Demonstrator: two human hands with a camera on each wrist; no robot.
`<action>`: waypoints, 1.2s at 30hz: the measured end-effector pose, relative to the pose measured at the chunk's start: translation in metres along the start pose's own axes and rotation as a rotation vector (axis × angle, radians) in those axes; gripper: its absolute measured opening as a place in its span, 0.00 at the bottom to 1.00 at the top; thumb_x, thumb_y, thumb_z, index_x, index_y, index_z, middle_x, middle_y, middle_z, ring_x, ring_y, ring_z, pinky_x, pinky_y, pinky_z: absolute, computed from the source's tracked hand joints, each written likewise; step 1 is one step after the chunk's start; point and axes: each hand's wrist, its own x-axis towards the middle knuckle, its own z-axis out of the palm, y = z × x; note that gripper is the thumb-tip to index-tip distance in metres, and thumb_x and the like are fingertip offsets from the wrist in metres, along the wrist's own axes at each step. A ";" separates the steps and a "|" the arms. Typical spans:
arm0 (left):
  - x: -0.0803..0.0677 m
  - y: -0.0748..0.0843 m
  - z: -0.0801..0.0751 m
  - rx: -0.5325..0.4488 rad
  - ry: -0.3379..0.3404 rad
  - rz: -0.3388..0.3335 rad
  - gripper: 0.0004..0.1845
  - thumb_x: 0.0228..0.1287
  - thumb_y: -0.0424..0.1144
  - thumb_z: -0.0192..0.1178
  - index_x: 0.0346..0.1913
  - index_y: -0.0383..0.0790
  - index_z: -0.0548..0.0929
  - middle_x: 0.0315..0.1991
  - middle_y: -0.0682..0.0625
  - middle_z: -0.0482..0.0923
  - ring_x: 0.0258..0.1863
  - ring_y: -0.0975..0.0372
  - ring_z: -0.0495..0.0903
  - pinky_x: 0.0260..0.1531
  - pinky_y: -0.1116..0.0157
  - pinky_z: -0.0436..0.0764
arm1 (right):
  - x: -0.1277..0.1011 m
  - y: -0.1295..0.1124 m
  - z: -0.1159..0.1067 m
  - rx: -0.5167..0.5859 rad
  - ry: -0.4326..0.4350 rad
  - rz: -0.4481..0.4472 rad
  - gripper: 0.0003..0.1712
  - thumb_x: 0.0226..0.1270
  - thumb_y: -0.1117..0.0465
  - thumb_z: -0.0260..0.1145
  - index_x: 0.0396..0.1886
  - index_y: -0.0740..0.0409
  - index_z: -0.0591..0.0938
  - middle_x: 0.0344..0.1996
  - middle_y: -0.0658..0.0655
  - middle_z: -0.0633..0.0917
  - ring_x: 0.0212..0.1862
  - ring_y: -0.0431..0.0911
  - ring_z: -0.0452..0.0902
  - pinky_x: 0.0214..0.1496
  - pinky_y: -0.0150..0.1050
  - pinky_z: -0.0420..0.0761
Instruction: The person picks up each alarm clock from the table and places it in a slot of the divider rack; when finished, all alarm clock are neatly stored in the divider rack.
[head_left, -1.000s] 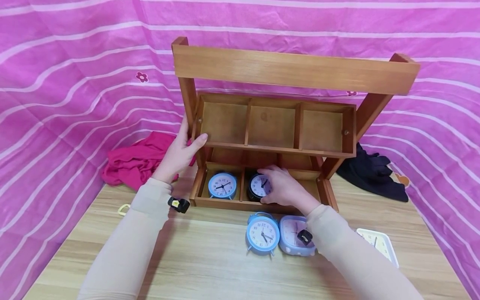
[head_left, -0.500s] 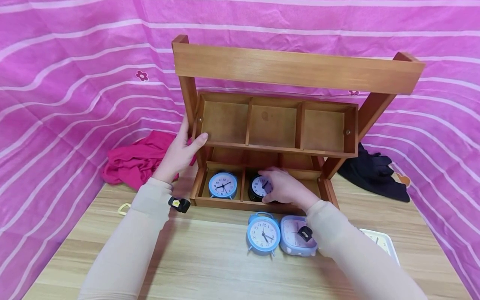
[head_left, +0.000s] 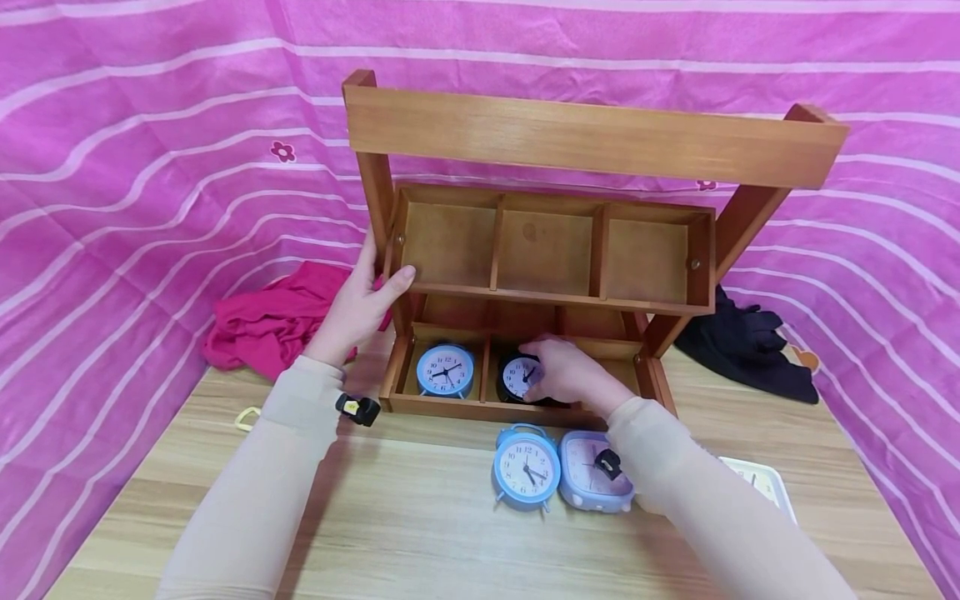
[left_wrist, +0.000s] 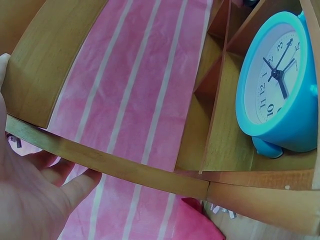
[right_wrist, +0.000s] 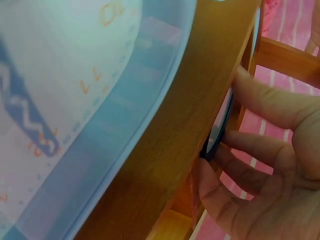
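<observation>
Blue clocks: three; black clock: one

– Where's the left hand?
– Raised on the left side, arm stretched away from the body, thumb spread apart from the fingers, which curl in a grip.
– And the right hand?
– Lower, in the middle, farther in, palm down, fingers bent and pinching.

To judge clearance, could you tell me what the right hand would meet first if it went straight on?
The right hand already grips the black clock; beyond it probably comes the shelf's back wall.
</observation>
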 end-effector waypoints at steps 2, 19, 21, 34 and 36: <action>0.003 -0.008 0.000 0.000 0.003 0.000 0.47 0.78 0.43 0.60 0.86 0.62 0.40 0.84 0.45 0.50 0.80 0.48 0.56 0.76 0.40 0.59 | 0.000 0.000 0.000 -0.007 0.001 0.006 0.41 0.57 0.60 0.82 0.71 0.62 0.78 0.68 0.65 0.76 0.68 0.61 0.73 0.72 0.55 0.73; 0.012 -0.032 -0.001 0.011 0.015 0.026 0.46 0.76 0.51 0.62 0.82 0.79 0.42 0.84 0.53 0.52 0.80 0.51 0.58 0.73 0.37 0.64 | -0.003 0.003 0.001 -0.029 -0.005 -0.030 0.41 0.61 0.57 0.80 0.72 0.62 0.77 0.67 0.65 0.78 0.68 0.61 0.73 0.72 0.55 0.74; 0.012 -0.032 -0.001 0.012 0.013 0.024 0.47 0.76 0.50 0.62 0.83 0.77 0.41 0.84 0.52 0.51 0.80 0.51 0.57 0.73 0.38 0.64 | -0.005 0.005 0.001 -0.021 0.010 -0.055 0.40 0.62 0.55 0.80 0.72 0.62 0.77 0.67 0.65 0.79 0.69 0.61 0.73 0.73 0.56 0.73; 0.000 0.000 0.000 -0.018 -0.011 -0.008 0.47 0.78 0.44 0.59 0.85 0.66 0.40 0.84 0.46 0.49 0.81 0.47 0.55 0.72 0.37 0.64 | -0.039 0.008 -0.004 0.017 0.127 -0.224 0.52 0.54 0.33 0.79 0.76 0.49 0.75 0.71 0.60 0.73 0.70 0.59 0.68 0.66 0.62 0.77; -0.002 0.002 0.000 -0.022 -0.014 -0.007 0.47 0.78 0.45 0.59 0.85 0.66 0.40 0.84 0.47 0.48 0.81 0.47 0.55 0.71 0.37 0.65 | -0.047 0.006 -0.004 0.017 0.129 -0.258 0.52 0.55 0.31 0.77 0.76 0.47 0.74 0.71 0.58 0.73 0.70 0.58 0.67 0.66 0.61 0.78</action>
